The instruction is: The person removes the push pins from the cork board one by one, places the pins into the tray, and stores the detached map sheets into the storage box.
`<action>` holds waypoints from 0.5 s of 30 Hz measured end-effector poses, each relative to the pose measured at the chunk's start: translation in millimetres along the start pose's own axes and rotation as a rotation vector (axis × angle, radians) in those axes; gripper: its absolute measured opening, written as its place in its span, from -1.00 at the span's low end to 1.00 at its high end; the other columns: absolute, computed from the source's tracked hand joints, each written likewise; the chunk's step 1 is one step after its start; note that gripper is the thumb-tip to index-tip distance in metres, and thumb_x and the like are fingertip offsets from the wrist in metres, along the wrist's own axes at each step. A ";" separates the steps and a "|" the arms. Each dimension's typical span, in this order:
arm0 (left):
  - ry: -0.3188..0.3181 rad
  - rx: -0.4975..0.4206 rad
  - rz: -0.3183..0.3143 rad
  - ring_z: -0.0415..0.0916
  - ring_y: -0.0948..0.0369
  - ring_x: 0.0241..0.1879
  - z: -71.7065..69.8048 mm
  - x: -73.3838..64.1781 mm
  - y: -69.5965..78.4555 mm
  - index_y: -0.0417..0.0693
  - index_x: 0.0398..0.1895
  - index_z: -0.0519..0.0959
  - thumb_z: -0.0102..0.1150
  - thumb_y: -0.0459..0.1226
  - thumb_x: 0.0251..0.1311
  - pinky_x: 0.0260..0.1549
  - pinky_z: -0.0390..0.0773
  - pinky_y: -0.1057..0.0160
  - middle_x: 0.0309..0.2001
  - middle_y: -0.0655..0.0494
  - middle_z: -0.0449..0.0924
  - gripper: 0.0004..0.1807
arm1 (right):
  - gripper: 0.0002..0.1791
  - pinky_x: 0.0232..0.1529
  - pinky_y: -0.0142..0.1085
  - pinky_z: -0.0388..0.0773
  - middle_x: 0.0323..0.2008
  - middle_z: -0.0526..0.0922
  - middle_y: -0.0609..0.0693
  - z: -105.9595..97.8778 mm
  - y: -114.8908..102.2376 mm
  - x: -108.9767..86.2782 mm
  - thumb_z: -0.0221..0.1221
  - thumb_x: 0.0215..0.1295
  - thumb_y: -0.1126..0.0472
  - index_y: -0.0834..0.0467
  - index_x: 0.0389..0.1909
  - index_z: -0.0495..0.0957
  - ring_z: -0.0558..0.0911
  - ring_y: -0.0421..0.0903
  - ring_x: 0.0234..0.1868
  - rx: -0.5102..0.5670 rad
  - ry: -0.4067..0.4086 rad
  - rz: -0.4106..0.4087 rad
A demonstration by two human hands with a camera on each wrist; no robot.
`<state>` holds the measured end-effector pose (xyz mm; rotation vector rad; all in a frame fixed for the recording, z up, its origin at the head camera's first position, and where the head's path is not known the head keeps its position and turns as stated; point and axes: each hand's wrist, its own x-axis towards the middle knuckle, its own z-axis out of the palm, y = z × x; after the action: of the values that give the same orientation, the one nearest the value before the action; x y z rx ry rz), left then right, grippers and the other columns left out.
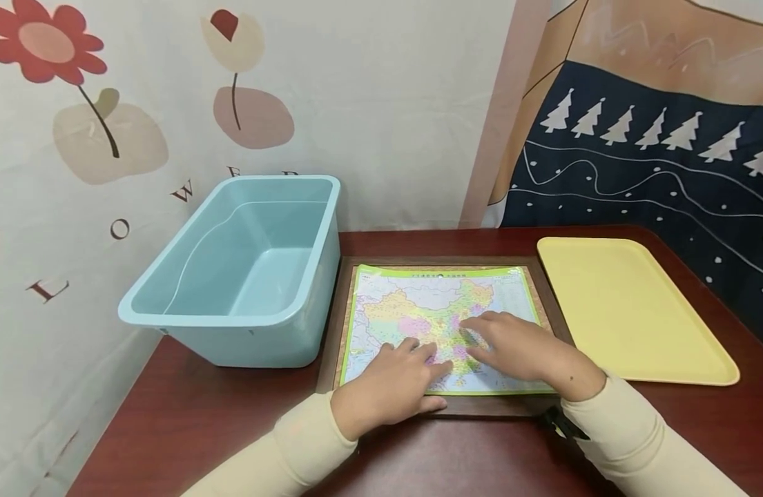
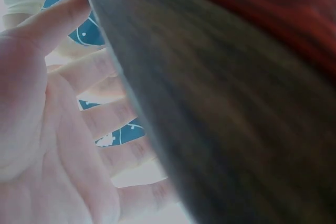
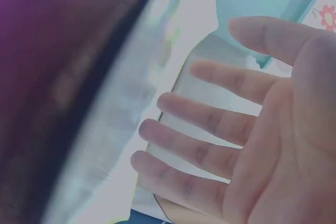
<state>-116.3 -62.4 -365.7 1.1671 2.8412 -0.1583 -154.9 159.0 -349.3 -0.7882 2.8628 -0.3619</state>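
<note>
A colourful map sheet (image 1: 393, 297) with a green border lies on a cork board with a dark wooden frame (image 1: 493, 406). My left hand (image 1: 393, 383) is over the map's lower edge, fingers spread and pointing away, the thumb by the frame's near side. In the left wrist view the fingers (image 2: 113, 116) reach to the frame's edge. My right hand (image 1: 512, 344) hovers over or rests on the map's right half with fingers extended. The right wrist view shows its palm and fingers (image 3: 205, 121) spread close over the glossy sheet, gripping nothing.
A light blue plastic tub (image 1: 294, 338) stands left of the board, close against its frame. To the right lies a yellow tray (image 1: 630, 310). All rest on a dark red table (image 1: 232, 414), with a printed cloth (image 1: 387, 117) hanging behind.
</note>
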 end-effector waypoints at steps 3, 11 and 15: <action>0.002 0.003 0.001 0.47 0.07 0.22 0.3 -0.3 -0.1 0.35 0.33 0.49 0.05 0.23 0.33 -0.13 0.63 -0.04 0.26 0.15 0.51 -0.45 | -0.54 0.24 0.16 0.46 0.18 0.61 0.22 -6.9 0.3 4.3 0.18 0.41 0.07 0.17 0.24 0.55 0.54 0.23 0.27 0.023 0.007 0.006; 0.018 0.003 0.002 0.50 0.07 0.19 1.4 -0.6 -0.4 0.35 0.30 0.50 0.08 0.23 0.32 -0.16 0.64 -0.04 0.23 0.16 0.52 -0.46 | -0.67 0.11 0.05 0.58 0.05 0.70 0.16 -21.6 0.9 28.2 0.21 0.39 0.19 0.23 0.10 0.62 0.67 0.12 0.08 0.075 0.131 -0.017; 0.024 0.000 0.003 0.50 0.08 0.16 1.6 -0.7 -0.3 0.35 0.29 0.51 0.09 0.23 0.31 -0.19 0.64 -0.02 0.21 0.16 0.53 -0.47 | -0.74 -0.06 -0.06 0.66 -0.07 0.74 0.12 -25.0 2.0 42.4 0.25 0.34 0.24 0.23 -0.01 0.67 0.72 0.03 -0.09 0.080 0.181 -0.026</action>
<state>-115.9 -63.2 -367.2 1.1809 2.8600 -0.1454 -197.1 143.5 -329.3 -0.8181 2.9835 -0.5748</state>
